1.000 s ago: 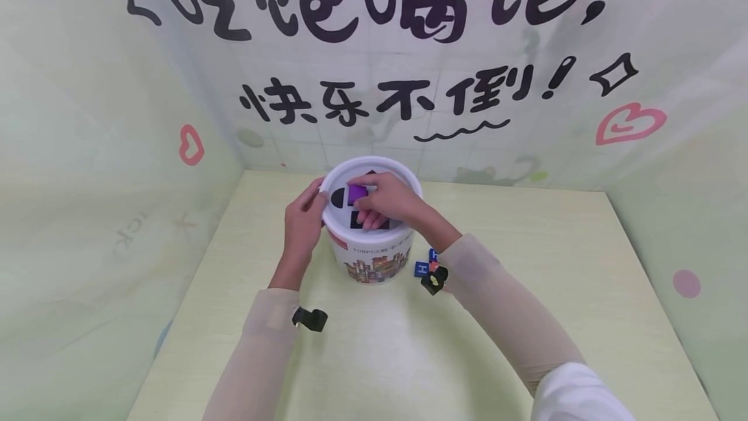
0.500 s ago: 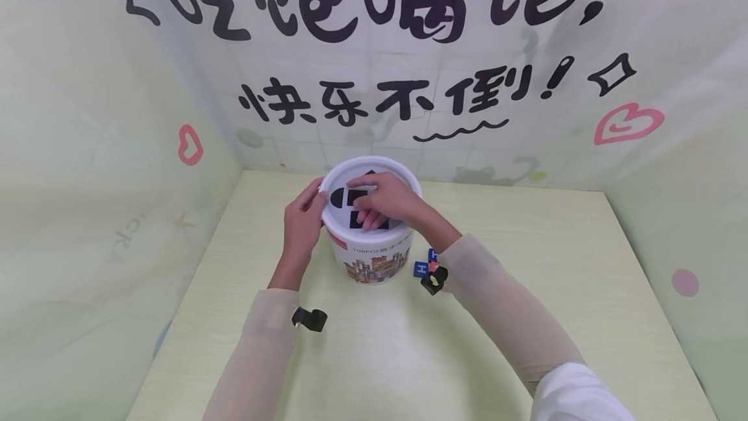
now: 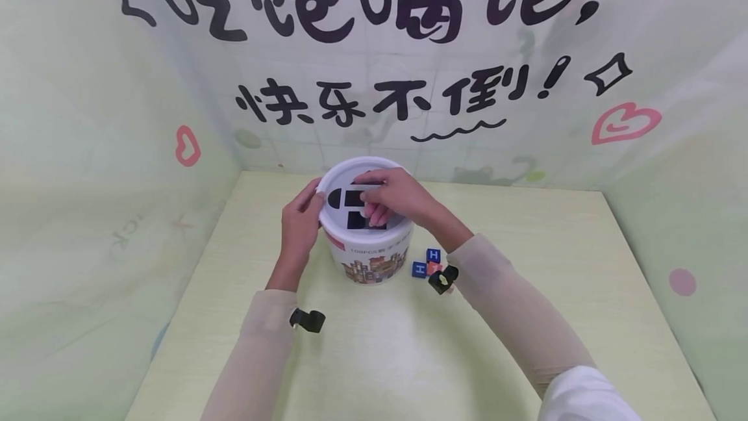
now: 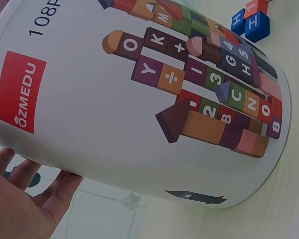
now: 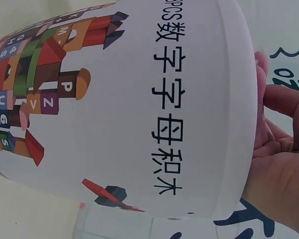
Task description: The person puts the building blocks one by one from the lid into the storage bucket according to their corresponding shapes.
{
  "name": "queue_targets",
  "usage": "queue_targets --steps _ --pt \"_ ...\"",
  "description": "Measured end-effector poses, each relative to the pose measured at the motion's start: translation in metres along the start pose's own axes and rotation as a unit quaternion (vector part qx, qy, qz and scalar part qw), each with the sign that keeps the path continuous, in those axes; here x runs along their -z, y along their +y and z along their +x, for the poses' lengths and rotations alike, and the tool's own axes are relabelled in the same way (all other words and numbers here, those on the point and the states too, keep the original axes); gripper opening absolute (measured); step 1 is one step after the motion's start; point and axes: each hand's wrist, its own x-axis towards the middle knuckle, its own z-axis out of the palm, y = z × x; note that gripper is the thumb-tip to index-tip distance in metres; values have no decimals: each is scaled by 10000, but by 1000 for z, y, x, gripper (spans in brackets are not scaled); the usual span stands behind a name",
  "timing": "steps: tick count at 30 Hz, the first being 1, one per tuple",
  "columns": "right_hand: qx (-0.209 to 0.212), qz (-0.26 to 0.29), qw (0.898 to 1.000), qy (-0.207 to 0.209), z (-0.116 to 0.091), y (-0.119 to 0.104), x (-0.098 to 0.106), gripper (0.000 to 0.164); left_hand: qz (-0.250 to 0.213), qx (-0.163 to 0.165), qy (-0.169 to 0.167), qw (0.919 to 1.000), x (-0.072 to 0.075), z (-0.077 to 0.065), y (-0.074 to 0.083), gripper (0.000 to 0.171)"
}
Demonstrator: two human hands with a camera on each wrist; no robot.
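Observation:
A white round bucket (image 3: 374,262) printed with letter blocks stands upright at the back of the table. Its recessed lid (image 3: 337,218) has black cut-outs, among them a half-round hole (image 3: 334,199), a square hole (image 3: 353,198) and a rectangular hole (image 3: 355,220). My left hand (image 3: 300,216) holds the bucket's left side, thumb at the rim and fingers against the wall (image 4: 55,191). Over the lid hovers my right hand (image 3: 400,197), index finger and thumb apart near the square hole, other fingers curled. No block shows in it; its palm is hidden.
Right of the bucket's base lie two blue H blocks (image 3: 419,269) and a red block (image 3: 434,268), partly behind the black wrist mount (image 3: 442,280). A printed sheet (image 3: 374,141) rises right behind the bucket. The pale table (image 3: 362,356) extends toward the front.
A purple block seen at the square hole a second ago has vanished into it, leaving the hole black. My right hand has since shifted slightly right; the left keeps its hold.

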Motion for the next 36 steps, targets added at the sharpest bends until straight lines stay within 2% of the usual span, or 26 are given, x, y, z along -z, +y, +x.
queue_targets --steps 11,19,30,36 --pt "-180 147 9994 248 -9 9 22 38 -14 -22 40 10000 0 0 -1 38" --pt "-279 447 9980 345 -17 20 36 37 -89 -11 61 9999 0 0 -2 37" --pt "-292 586 9965 512 -29 42 57 36 -142 -26 36 9999 1 0 -2 38" --pt "-90 809 9945 663 -40 59 67 35 -87 28 25 10000 0 0 -1 38"
